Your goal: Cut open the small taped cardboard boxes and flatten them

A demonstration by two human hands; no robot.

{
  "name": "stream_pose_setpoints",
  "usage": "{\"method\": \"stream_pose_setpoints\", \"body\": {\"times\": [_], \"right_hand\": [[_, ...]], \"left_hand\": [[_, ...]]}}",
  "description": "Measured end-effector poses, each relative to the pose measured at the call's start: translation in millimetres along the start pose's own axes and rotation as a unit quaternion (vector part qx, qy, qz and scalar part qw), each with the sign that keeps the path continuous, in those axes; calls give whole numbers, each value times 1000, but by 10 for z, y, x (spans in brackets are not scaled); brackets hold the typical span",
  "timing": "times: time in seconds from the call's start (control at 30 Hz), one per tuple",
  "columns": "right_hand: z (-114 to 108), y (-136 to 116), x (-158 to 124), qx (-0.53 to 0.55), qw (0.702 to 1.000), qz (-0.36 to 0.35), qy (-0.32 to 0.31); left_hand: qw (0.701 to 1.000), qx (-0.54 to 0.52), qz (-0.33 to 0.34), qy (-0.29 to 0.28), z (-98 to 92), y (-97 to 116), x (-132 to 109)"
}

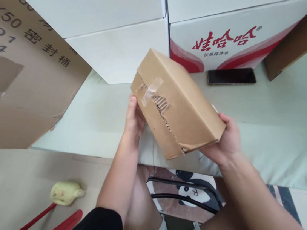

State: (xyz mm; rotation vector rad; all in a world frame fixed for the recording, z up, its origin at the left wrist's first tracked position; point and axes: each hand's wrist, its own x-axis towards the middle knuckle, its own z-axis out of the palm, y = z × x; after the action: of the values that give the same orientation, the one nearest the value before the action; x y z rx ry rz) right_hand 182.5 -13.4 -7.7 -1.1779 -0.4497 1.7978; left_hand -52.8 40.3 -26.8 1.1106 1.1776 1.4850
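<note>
A brown cardboard box [185,100] is held tilted above a pale green cloth surface [100,103]. Its near side has a torn seam with clear tape and exposed corrugation. My left hand [135,116] grips the box's left end, thumb on the near side and the other fingers partly hidden beneath. At the right end, my right hand [228,142] is closed round the corner, with some fingers behind the box. A black smartphone [231,76] lies on the cloth beyond the box.
White cartons [120,45] stand stacked at the back, one with red lettering [226,41]. A large printed cardboard box [25,70] stands at left, and a brown panel [301,40] at right. On the floor lie a yellow bottle [65,193] and red bars [65,226].
</note>
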Motion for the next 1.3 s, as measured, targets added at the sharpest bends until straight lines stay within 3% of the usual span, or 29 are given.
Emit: {"method": "stream_pose_setpoints", "body": {"times": [0.1,0.23,0.33,0.47,0.63,0.7,0.77,0.83,0.9,0.97,1.03,1.1,1.3], "right_hand": [[61,33,3,29,996,82,-10],[80,93,29,27,990,130,-38],[87,167,50,26,985,165,-41],[82,278,72,-64,991,119,-24],[19,358,116,-203,975,53,-73],[-12,355,140,-283,955,1,-92],[-55,314,162,-364,926,-71,-73],[-127,231,182,-455,876,-158,-14],[-239,121,202,-532,809,-239,75],[-379,11,225,-584,743,-282,165],[-517,-72,254,-623,695,-278,227],[-620,-113,284,-655,670,-246,248],[-661,-122,351,-713,651,-165,201]], "left_hand": [[996,-71,-43,-36,29,62,-32],[995,-84,-46,-17,-11,82,-79],[989,-115,-90,8,-59,76,-53],[986,-92,-135,33,-144,74,44],[995,-55,-78,38,-196,48,94],[996,-43,-66,34,-172,43,97],[997,-37,-60,30,-127,48,102],[997,-40,-49,38,-71,59,103],[998,-34,-33,46,-21,67,97],[999,-20,-23,44,16,68,84],[999,-7,-23,37,41,63,66],[999,-4,-21,37,65,55,50],[999,-32,-3,31,173,35,-12]]}}
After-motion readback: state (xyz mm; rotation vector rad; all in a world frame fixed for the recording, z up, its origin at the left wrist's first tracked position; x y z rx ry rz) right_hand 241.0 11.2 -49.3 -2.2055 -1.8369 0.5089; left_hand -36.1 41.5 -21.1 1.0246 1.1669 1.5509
